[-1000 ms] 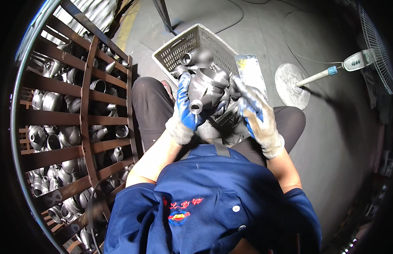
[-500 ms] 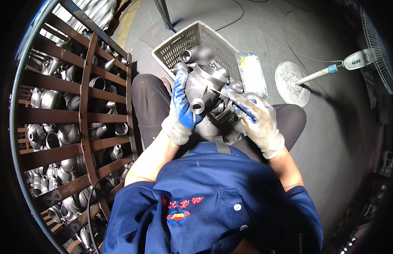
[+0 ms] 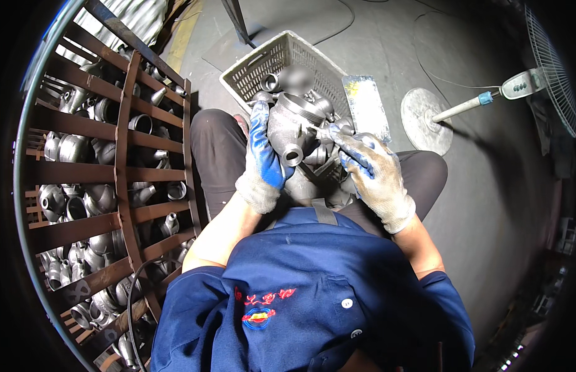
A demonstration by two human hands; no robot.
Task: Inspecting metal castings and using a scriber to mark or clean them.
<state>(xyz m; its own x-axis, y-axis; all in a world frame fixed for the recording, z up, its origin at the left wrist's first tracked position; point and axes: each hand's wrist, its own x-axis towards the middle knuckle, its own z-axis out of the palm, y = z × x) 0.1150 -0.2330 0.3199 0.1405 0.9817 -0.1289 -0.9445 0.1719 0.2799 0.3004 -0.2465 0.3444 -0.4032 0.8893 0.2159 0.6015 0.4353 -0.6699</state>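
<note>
- Casting, one: a grey metal body [image 3: 288, 127], held up between the knees, over the near end of the crate in our view; tilted, its ribbed collar at the far upper side, its short round spout facing us.
- Left hand, one [image 3: 263, 152]: in a blue-palmed glove with a pale knitted cuff; we find it closed about the casting's left flank, fingers pointing away along the wall, thumb hidden from us.
- Right hand, one [image 3: 375, 167]: in a matching, soiled glove; fingers bent and drawn together, the forward ones beside the casting's right wall. A slim pale tip shows there; we cannot tell whether the fingers grip a tool.
- Crate, one [image 3: 248, 77]: pale, slotted plastic, holding further grey castings [image 3: 323, 105]; one patch among them is blurred.
- Board, one [image 3: 367, 108]: whitish, rectangular, yellow-smeared, just right of the crate.
- Clothing: dark trousers [image 3: 220, 149], knees spread; a navy shirt [image 3: 288, 266] with red embroidery and pale buttons.
- Rack, one [image 3: 124, 142]: brown metal slats, at our left, heaped inside with grey metal parts [image 3: 74, 149]; a dark cable [image 3: 132, 304] loops by its near end.
- Fan, one [image 3: 551, 74]: wire-caged, on a pole with a round, stained base [image 3: 424, 121], well to the right on the grey floor [image 3: 486, 204].
</note>
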